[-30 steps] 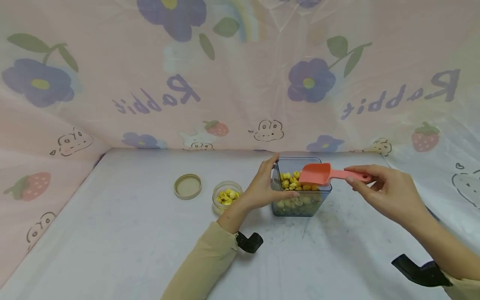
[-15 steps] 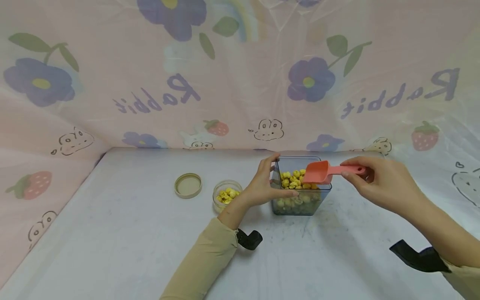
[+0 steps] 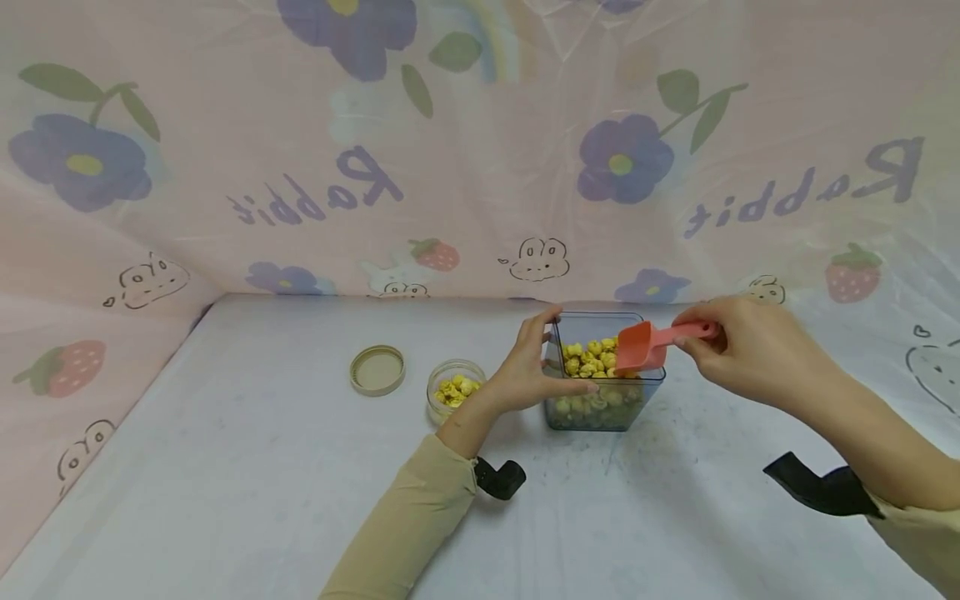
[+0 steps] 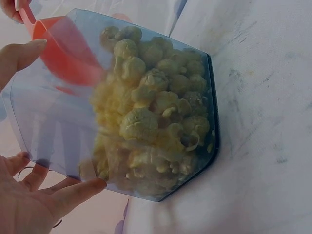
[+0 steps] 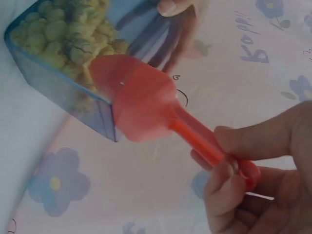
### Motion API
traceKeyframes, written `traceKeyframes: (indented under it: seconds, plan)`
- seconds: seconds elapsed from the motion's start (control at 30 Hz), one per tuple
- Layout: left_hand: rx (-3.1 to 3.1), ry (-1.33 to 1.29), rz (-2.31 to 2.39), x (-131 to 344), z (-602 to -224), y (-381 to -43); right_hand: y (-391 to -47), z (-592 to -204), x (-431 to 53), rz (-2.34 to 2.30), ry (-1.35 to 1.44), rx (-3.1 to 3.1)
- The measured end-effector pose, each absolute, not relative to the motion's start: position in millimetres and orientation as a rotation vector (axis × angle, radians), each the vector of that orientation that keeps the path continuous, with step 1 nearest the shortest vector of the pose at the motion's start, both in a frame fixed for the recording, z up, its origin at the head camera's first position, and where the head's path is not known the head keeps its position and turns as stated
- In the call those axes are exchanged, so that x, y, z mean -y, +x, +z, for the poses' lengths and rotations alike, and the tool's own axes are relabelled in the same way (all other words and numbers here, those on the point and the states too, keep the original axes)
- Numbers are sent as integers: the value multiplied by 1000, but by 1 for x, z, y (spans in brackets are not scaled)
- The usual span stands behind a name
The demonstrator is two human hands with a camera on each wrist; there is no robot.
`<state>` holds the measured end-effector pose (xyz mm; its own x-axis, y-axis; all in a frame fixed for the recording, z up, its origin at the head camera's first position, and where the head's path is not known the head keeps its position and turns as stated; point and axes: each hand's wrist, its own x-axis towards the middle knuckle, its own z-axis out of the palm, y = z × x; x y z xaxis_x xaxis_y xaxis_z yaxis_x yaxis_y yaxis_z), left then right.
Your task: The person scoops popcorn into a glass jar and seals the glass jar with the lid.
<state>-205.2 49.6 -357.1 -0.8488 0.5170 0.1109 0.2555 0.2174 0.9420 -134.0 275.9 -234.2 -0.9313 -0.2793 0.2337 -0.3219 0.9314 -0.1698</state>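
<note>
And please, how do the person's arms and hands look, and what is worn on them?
The left sleeve and right sleeve are plain beige. Near the end of each shows a curved black piece. The left hand and right hand wear no gloves.

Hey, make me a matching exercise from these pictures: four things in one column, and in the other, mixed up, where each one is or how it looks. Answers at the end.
Column one
1. Scoop
2. Lid
3. Jar
4. Tub

Column two
A. Round, with popcorn inside
B. Held by the left grip
C. In the right grip
D. Farthest left of the four, head view

Pairs: 1-C, 2-D, 3-A, 4-B
</note>
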Motion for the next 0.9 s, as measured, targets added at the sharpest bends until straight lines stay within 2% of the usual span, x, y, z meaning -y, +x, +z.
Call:
traceKeyframes:
  seconds: [0.43, 0.9]
  plan:
    - [-2280, 732, 1670, -50, -356, -206, -147, -230, -270, 284, 460, 2966]
    - [-2287, 718, 1661, -50, -356, -206, -165, -251, -278, 535, 410, 3040]
